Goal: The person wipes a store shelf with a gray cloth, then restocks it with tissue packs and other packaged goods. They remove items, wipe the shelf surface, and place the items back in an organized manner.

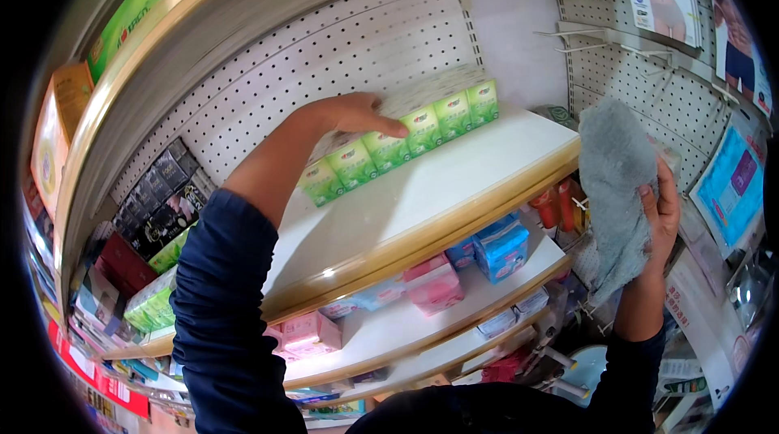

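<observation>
My left hand (pixel 359 114) rests over a row of green-and-white tissue packs (pixel 423 128) on the white upper shelf (pixel 389 215). Its thumb lies along the front top edge of the packs, and the other fingers are partly hidden behind it. The packs stand side by side in a wrapped block, near the perforated back panel. At the right, my right hand (pixel 660 208) holds up a grey fluffy cloth (pixel 614 190), which hangs beyond the right end of the shelf, clear of its gold edge.
The shelf has a raised gold front edge (pixel 426 239). Below stand pink packs (pixel 433 285) and blue packs (pixel 502 248). Black boxed packs (pixel 161 190) are at the left. Metal hooks (pixel 578 38) stick out at the right, near a hanging blue package (pixel 730 181).
</observation>
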`<state>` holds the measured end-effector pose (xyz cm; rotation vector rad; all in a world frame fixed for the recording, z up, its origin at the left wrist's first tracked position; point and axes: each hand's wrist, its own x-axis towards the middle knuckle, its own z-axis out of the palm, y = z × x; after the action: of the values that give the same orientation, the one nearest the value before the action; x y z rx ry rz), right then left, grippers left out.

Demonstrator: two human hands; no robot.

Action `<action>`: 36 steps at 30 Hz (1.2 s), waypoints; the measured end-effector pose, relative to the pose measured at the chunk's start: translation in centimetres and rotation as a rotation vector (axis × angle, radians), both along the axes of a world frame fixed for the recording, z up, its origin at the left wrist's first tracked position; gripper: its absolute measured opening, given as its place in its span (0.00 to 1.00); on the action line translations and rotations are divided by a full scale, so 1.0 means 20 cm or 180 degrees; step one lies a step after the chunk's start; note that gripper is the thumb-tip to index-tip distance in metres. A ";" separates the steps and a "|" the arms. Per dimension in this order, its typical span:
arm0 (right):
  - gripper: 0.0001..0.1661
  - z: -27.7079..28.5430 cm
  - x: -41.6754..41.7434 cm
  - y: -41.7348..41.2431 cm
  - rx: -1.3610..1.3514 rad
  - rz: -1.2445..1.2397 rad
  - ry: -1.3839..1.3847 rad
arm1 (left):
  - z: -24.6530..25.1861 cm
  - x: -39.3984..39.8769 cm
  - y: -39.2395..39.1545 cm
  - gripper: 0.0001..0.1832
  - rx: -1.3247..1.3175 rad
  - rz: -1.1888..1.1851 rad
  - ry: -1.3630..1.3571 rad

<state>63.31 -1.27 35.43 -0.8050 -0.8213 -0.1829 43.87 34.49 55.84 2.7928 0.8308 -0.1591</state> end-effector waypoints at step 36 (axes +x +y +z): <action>0.22 -0.08 -0.17 -0.12 -0.0409 0.0345 -0.0246 | 0.09 -0.37 -0.39 0.57 -0.0148 -0.0358 -0.0670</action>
<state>59.84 -3.66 33.76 -0.8758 -0.9547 -0.0657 36.51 26.68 57.61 2.7522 0.6130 0.0950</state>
